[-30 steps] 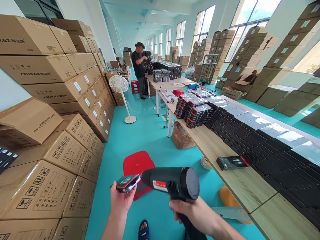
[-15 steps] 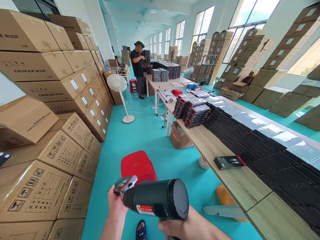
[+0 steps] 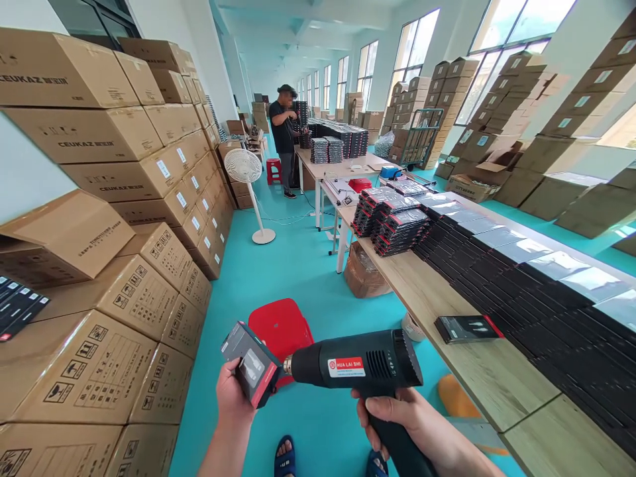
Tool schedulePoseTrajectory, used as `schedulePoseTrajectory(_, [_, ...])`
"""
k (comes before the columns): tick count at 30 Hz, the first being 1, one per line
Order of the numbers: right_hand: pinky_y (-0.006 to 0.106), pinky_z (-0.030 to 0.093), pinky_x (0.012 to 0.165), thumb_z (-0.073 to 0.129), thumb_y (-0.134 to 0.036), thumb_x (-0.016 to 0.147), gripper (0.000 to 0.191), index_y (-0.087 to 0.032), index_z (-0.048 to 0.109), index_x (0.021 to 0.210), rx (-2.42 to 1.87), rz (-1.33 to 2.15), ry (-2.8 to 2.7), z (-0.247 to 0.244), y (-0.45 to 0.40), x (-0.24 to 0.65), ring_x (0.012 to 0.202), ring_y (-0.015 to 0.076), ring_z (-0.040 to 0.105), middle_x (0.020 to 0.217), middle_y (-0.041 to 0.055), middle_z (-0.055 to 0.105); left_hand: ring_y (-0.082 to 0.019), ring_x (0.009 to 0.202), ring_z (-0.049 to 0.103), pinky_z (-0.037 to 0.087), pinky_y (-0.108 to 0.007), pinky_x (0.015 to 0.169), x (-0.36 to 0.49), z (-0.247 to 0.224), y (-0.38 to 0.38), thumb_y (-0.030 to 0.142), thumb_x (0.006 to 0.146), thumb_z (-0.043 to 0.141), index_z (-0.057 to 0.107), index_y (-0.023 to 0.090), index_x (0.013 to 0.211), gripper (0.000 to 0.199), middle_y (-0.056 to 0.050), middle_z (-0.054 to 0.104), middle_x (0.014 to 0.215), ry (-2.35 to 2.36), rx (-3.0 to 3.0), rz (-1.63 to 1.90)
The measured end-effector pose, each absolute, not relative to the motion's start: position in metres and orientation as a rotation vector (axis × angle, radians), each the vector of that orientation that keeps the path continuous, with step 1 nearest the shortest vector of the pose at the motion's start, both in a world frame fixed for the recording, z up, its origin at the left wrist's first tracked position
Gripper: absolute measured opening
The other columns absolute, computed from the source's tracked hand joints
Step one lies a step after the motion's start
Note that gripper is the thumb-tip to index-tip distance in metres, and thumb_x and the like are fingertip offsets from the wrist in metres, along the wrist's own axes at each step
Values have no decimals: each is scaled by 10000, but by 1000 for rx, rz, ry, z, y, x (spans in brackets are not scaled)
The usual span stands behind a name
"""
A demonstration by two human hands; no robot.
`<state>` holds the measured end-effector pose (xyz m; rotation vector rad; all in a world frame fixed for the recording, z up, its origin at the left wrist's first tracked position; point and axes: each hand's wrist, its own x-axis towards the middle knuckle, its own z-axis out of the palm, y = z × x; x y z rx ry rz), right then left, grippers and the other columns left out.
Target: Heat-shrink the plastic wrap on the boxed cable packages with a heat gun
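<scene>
My left hand (image 3: 233,395) grips a small black box with a red edge (image 3: 251,364), its broad face tilted up. In my right hand (image 3: 397,417) is a black heat gun (image 3: 358,361) with a red and white label, held by its handle. The gun's metal nozzle points left and is at the right edge of the box; whether they touch I cannot tell. A red stool (image 3: 283,324) stands behind the box. One flat black box (image 3: 468,328) lies on the wooden table (image 3: 521,377) to the right.
Cartons (image 3: 119,358) are stacked on the left, near a white fan (image 3: 243,167). Stacked wrapped boxes (image 3: 392,222) and long rows of black boxes (image 3: 521,298) cover part of the table. A person (image 3: 284,139) stands at a farther table.
The heat gun has turned to show its side, its nozzle now pointing left at the box. The box in my left hand has turned its broad face toward the camera. The view has shifted slightly left.
</scene>
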<state>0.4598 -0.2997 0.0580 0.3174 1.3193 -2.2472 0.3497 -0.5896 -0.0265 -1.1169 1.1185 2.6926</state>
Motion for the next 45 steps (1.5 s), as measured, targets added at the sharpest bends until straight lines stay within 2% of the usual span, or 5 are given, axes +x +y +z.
schedulePoseTrajectory(13, [291, 434, 562, 753, -463, 743, 410, -142, 665, 983, 311, -2120, 1487, 65, -290, 469, 610, 163, 580, 778, 34, 634, -252, 769, 681, 561, -399, 742, 345, -24, -598, 148, 673, 583, 688, 193, 880, 237, -32, 722, 739, 1087, -892, 2820])
schedulePoseTrajectory(22, [325, 423, 616, 733, -570, 714, 454, -151, 661, 873, 282, -1968, 1636, 65, -301, 467, 612, 179, 546, 677, 28, 630, -275, 742, 701, 578, -401, 663, 343, -24, -600, 169, 639, 593, 703, 168, 944, 324, -64, 752, 800, 1047, -836, 2813])
schedulePoseTrajectory(27, [310, 415, 606, 749, -558, 710, 450, -139, 677, 857, 313, -1985, 1586, 59, -299, 464, 595, 167, 535, 641, 31, 631, -231, 718, 705, 571, -327, 635, 345, -26, -597, 149, 686, 684, 692, 193, 1030, 348, -32, 761, 855, 1469, -728, 2635])
schedulePoseTrajectory(35, [282, 444, 549, 751, -463, 742, 410, -142, 661, 982, 244, -2154, 1494, 84, -293, 450, 616, 160, 581, 795, 43, 646, -210, 1006, 652, 484, -171, 814, 351, -37, -598, -57, 671, 711, 753, 190, 881, 327, -86, 721, 1019, 1859, -397, 2301])
schedulePoseTrajectory(45, [295, 452, 552, 719, -446, 727, 316, -155, 644, 824, 175, -1962, 1653, 96, -309, 435, 581, 159, 570, 696, 28, 646, -301, 1081, 588, 423, -376, 1042, 350, -39, -593, 57, 615, 782, 778, 286, 847, 326, -75, 706, 1061, 2434, -16, 1893])
